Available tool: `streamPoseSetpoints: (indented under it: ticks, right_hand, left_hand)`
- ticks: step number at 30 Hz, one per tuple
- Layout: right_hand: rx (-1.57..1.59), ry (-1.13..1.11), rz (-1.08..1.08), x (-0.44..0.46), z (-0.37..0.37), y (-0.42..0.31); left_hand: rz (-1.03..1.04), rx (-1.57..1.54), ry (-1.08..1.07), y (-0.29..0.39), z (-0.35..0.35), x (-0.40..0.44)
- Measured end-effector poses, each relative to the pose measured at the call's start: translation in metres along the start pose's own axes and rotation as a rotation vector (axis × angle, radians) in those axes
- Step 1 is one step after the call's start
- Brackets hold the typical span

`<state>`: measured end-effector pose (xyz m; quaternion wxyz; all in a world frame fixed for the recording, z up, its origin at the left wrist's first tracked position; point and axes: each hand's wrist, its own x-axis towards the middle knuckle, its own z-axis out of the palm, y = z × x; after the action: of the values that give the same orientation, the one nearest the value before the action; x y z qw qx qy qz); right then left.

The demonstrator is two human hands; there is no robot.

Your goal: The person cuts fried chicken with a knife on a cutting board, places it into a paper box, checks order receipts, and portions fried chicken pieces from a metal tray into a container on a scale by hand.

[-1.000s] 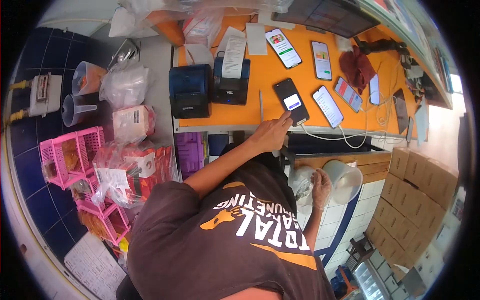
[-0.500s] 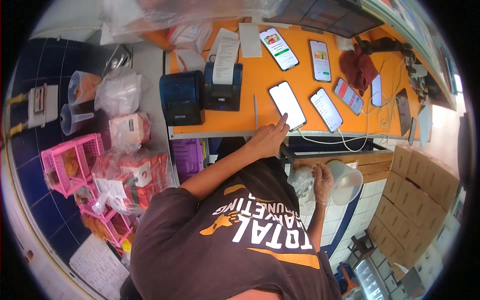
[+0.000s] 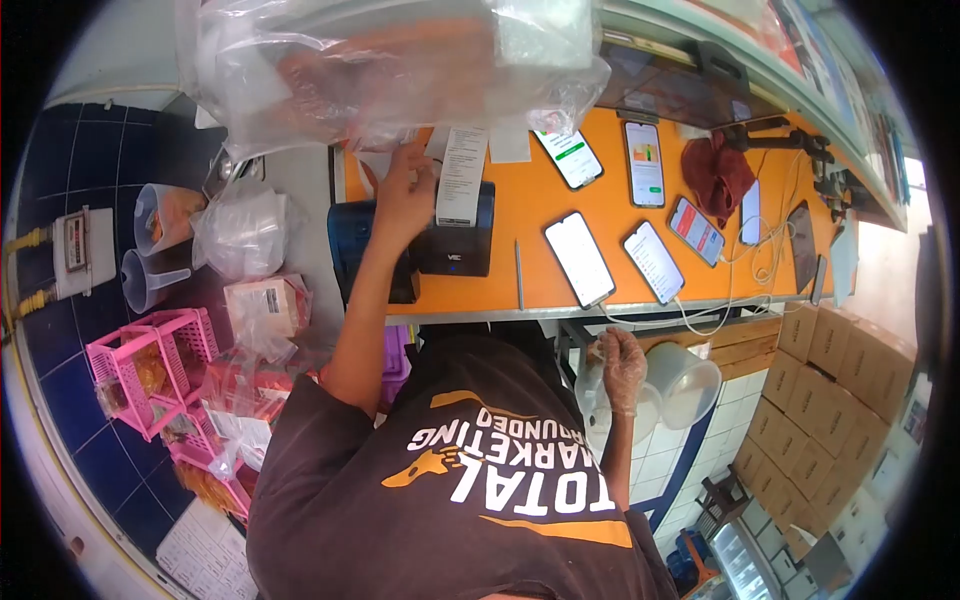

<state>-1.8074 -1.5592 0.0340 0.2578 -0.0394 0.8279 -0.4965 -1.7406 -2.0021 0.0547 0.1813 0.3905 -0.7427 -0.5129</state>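
Note:
My left hand (image 3: pixel 408 200) is over the printers at the back left, fingers bent and apart, beside the left edge of a long printed receipt (image 3: pixel 463 175). The receipt rises from a black printer (image 3: pixel 455 245); a second printer (image 3: pixel 350 235) is partly behind my forearm. My right hand (image 3: pixel 622 370), in a clear plastic glove, hovers below the table edge with loosely bent fingers, by a clear container (image 3: pixel 683 385); nothing shows in it. A phone with a white screen (image 3: pixel 580 262) lies near the front edge, next to another lit phone (image 3: pixel 653 262).
Several more phones, one of them red-screened (image 3: pixel 697 230), and white cables lie on the orange table (image 3: pixel 525 215) near a dark red cloth (image 3: pixel 717 177). Clear plastic (image 3: pixel 390 70) hangs at the top. Pink baskets (image 3: pixel 150 370) are left, stacked cartons (image 3: pixel 820 400) right.
My left hand has left the phone and moved back and left to the receipt. The phone's screen went from a pop-up to white. My right hand has shifted slightly left.

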Motion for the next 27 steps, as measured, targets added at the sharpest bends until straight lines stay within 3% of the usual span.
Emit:
streamPoseSetpoints:
  ticks: [1, 4, 8, 10, 17, 19, 24, 27]
  right_hand:
    - [0.009, -0.001, -0.008, 0.003, 0.003, -0.008]
    - [0.057, -0.006, 0.005, 0.010, 0.009, -0.012]
    - [0.075, 0.011, -0.003, 0.015, 0.017, -0.017]
    - [0.003, -0.006, 0.003, 0.017, 0.018, -0.019]
    - [0.076, 0.005, -0.060, 0.018, 0.023, -0.026]
    - [0.062, -0.022, -0.090, 0.020, 0.022, -0.019]
    - [0.122, -0.092, -0.180, 0.021, 0.021, -0.029]
    - [-0.025, -0.204, -0.192, 0.029, 0.014, -0.032]
  left_hand:
    - [-0.163, -0.123, -0.066, 0.022, -0.009, -0.001]
    - [-0.304, -0.250, -0.167, 0.025, -0.015, 0.011]
    - [-0.410, -0.326, -0.301, 0.030, -0.002, 0.027]
    - [-0.461, -0.621, -0.367, 0.033, -0.002, 0.036]
    - [-0.381, -0.701, -0.467, 0.076, -0.037, 0.019]
    - [-0.217, -0.727, -0.538, 0.104, -0.051, 0.003]
    - [-0.102, -0.676, -0.451, 0.139, -0.068, -0.035]
    - [-0.010, -0.604, -0.351, 0.154, -0.074, -0.053]
